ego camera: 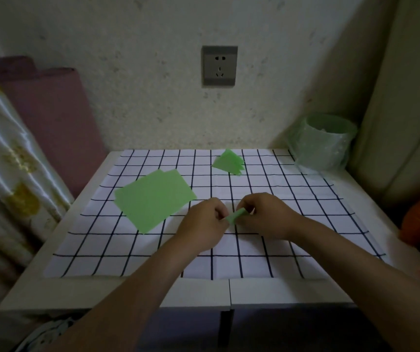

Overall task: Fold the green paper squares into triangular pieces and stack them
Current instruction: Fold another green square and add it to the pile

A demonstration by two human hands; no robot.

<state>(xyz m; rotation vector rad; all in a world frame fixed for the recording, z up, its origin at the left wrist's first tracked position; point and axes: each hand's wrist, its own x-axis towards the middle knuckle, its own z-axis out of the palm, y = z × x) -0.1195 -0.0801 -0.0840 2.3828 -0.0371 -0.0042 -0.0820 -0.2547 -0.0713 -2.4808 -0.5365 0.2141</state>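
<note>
Both hands meet over the middle of the white cloth with black grid lines [254, 250]; the left hand [202, 224] and the right hand [267, 215] have curled fingers pinching one small folded strip of green paper [235, 216] between them, so this piece looks half folded; a little stack of finished green paper triangles [229, 162] sits near the far edge; a pile of flat green paper squares [153, 198] waits to the left, so much folding is left.
</note>
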